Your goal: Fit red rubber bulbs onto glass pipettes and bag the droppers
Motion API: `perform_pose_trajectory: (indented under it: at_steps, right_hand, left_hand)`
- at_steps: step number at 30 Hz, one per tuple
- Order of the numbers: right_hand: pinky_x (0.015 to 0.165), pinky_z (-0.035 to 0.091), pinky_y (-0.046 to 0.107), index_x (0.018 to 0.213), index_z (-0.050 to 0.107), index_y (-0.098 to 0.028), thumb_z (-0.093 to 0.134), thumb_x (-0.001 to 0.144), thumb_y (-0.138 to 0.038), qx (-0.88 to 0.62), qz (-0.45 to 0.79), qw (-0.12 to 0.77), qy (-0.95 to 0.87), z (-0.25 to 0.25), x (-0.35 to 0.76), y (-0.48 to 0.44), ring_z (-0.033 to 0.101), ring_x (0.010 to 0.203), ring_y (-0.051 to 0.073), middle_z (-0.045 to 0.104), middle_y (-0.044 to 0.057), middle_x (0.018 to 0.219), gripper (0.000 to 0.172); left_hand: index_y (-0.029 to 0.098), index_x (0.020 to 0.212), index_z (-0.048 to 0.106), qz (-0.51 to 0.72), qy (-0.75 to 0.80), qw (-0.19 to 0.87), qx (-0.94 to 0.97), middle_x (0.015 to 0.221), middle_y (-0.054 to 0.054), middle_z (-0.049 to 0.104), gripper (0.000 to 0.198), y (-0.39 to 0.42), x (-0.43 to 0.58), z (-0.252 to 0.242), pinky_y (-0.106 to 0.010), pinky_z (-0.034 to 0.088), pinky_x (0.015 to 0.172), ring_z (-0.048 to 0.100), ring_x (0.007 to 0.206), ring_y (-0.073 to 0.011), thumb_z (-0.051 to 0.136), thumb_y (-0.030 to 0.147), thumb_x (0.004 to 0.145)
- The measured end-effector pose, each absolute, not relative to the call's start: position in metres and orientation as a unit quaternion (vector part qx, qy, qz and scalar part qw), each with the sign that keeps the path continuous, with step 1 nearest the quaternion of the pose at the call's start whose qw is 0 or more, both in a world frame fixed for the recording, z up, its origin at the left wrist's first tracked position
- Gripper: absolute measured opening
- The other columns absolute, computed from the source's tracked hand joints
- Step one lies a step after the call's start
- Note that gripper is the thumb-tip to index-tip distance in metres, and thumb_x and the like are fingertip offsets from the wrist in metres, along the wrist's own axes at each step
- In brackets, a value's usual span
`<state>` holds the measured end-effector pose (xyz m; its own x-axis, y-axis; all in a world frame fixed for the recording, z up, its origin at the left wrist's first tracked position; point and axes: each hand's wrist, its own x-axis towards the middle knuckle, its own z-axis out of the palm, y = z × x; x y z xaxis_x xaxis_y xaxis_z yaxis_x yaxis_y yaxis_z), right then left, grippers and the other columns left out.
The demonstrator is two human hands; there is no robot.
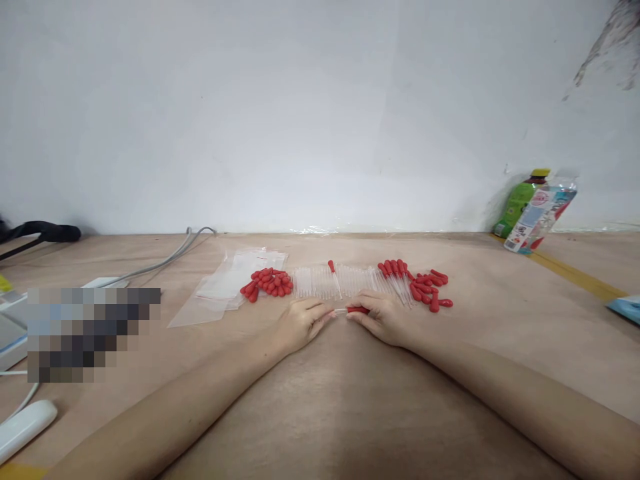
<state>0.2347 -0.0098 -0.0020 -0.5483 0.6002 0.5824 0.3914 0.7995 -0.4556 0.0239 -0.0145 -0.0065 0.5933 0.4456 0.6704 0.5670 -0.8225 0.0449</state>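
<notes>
My left hand [306, 323] pinches a clear glass dropper tube [341, 311] in front of me. My right hand [380, 319] is closed on a red rubber bulb [357, 309], which meets the tube's right end. Just behind my hands lies a row of clear dropper tubes [315, 283]. One dropper with a red bulb [331, 267] rests across that row. Several droppers with bulbs fitted [394, 268] lie at the row's right end. Loose red bulbs form a pile on the left [273, 283] and another pile on the right [429, 288].
Clear plastic bags [220, 287] lie flat left of the bulbs. A grey cable [160, 260] runs across the wooden table [300, 413]. Two bottles, one green [517, 203] and one with a printed label [540, 217], lean at the wall. A white object [27, 427] sits near left.
</notes>
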Motion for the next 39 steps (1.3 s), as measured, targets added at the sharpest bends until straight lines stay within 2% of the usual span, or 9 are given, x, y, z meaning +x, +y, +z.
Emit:
perform_pose_trajectory:
  at_steps: [4,8,12,16,28,34,39]
  right_hand:
    - [0.067,0.046,0.028,0.088,0.062,-0.020,0.053,0.079,-0.030,-0.311,0.235,0.424,-0.817,0.001,0.234,-0.006,0.057,0.073,0.014,0.062,0.003,0.079,0.016]
    - [0.063,0.046,0.028,0.095,0.053,-0.018,0.061,0.071,-0.039,-0.357,0.348,0.498,-0.710,0.007,0.235,0.004,0.057,0.068,0.013,0.060,0.001,0.073,0.032]
    - [0.057,0.043,0.025,0.093,0.053,-0.017,0.060,0.069,-0.044,-0.405,0.356,0.548,-0.639,0.020,0.241,0.027,0.053,0.059,0.011,0.057,-0.001,0.067,0.037]
    - [0.052,0.041,0.024,0.093,0.056,-0.016,0.055,0.072,-0.041,-0.517,0.298,0.507,-0.622,0.027,0.241,0.058,0.052,0.055,0.011,0.058,0.001,0.065,0.034]
    - [0.066,0.042,0.028,0.083,0.062,-0.016,0.059,0.063,-0.035,-0.626,0.194,0.409,-0.635,0.017,0.208,0.099,0.059,0.076,0.018,0.065,0.007,0.082,0.027]
    - [0.062,0.042,0.024,0.075,0.066,-0.017,0.060,0.060,-0.032,-0.664,0.171,0.360,-0.632,0.018,0.195,0.105,0.060,0.078,0.019,0.066,0.006,0.081,0.022]
    - [0.060,0.041,0.023,0.077,0.067,-0.019,0.061,0.060,-0.032,-0.674,0.159,0.336,-0.639,0.016,0.188,0.104,0.060,0.078,0.019,0.067,0.005,0.082,0.023]
  left_hand:
    - [0.015,0.093,0.061,-0.352,-0.292,0.062,-0.887,0.071,-0.003,0.062,0.021,-0.014,0.027,-0.004,-0.023,0.044,0.060,0.055,0.063,-0.0114,0.044,0.026,0.087]
    - [0.015,0.096,0.060,-0.347,-0.337,0.078,-0.872,0.086,-0.006,0.063,0.023,-0.014,0.026,0.001,-0.032,0.042,0.074,0.055,0.081,-0.0171,0.047,0.031,0.085]
    - [0.019,0.099,0.060,-0.296,-0.410,0.114,-0.855,0.100,-0.007,0.058,0.025,-0.007,0.026,0.006,-0.038,0.036,0.080,0.050,0.093,-0.0208,0.041,0.029,0.087]
    - [0.022,0.094,0.063,-0.246,-0.419,0.152,-0.861,0.108,-0.007,0.054,0.025,0.011,0.028,0.012,-0.043,0.031,0.085,0.046,0.101,-0.0232,0.040,0.030,0.086]
    - [0.026,0.100,0.061,-0.119,-0.304,0.212,-0.921,0.111,-0.008,0.052,0.027,0.048,0.024,0.029,-0.043,0.026,0.086,0.045,0.100,-0.0234,0.039,0.034,0.086]
    - [0.025,0.098,0.060,-0.111,-0.317,0.209,-0.919,0.103,-0.008,0.052,0.026,0.048,0.021,0.025,-0.039,0.027,0.082,0.045,0.095,-0.0218,0.039,0.034,0.086]
    - [0.023,0.096,0.060,-0.127,-0.335,0.176,-0.917,0.095,-0.007,0.052,0.026,0.046,0.020,0.023,-0.037,0.028,0.080,0.046,0.091,-0.0203,0.040,0.036,0.085]
